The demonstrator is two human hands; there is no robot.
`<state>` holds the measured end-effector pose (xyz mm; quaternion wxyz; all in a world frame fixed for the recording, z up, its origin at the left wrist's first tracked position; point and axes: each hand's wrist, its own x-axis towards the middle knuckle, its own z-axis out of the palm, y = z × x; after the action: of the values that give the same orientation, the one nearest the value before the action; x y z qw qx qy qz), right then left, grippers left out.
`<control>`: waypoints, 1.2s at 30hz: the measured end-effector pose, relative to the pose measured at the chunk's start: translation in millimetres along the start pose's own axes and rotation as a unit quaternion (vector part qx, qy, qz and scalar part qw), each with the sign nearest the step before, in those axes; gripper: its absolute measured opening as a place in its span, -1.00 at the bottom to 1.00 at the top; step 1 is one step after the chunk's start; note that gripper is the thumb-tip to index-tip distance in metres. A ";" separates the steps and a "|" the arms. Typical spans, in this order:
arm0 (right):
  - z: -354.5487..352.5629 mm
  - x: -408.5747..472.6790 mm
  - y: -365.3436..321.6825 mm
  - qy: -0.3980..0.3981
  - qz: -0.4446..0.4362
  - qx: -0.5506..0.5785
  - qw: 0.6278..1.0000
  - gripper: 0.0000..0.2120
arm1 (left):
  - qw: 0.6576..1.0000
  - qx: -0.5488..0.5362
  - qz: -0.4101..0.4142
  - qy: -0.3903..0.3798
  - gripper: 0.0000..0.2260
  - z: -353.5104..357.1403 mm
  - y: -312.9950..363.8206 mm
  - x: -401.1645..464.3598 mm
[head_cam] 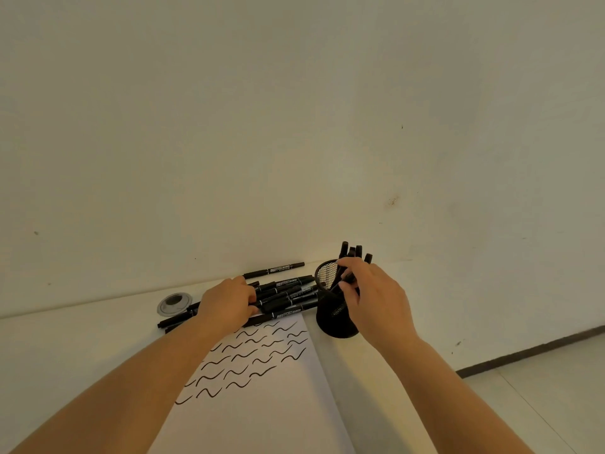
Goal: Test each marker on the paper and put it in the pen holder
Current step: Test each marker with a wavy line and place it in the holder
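A white sheet of paper [275,401] lies on the table, marked with several black wavy strokes. Beyond its far edge lies a pile of black markers [288,291], with one more marker [273,270] apart near the wall. My left hand [227,304] lies over the left end of the pile, its fingers curled round a marker there. A black mesh pen holder [334,317] stands right of the paper with several markers upright in it. Over its mouth my right hand [370,293] pinches a black marker [342,281] that points down into the holder.
A round grey cable grommet [174,303] sits in the tabletop left of the pile. The pale wall rises right behind the table. The table's right edge drops to a tiled floor [540,398] with a dark skirting strip.
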<state>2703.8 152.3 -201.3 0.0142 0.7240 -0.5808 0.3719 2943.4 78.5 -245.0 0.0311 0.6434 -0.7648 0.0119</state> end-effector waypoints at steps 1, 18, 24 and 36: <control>0.2 -0.2 -0.6 0.002 -0.005 -0.007 1.000 -0.71 | 1.000 -0.006 -0.001 0.006 -0.77 1.1 -0.6 0.3; -5.3 -26.2 -46.7 0.049 0.007 0.104 0.993 -0.92 | 0.913 -0.397 0.014 0.090 -0.88 -33.1 19.5 -87.8; 13.4 -54.1 -86.8 -0.123 0.148 0.378 0.906 -0.77 | 0.883 -0.460 0.064 0.065 -0.83 -42.5 29.2 -138.5; 47.8 -92.1 -134.0 -0.093 0.287 0.419 0.856 -0.69 | 0.939 -0.335 -0.010 0.081 -0.81 -27.6 4.5 -202.2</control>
<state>2838.5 250.7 -231.8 -0.4522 0.4942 -0.5503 0.4984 2974.2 279.8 -230.1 0.3065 0.6000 -0.7133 -0.1930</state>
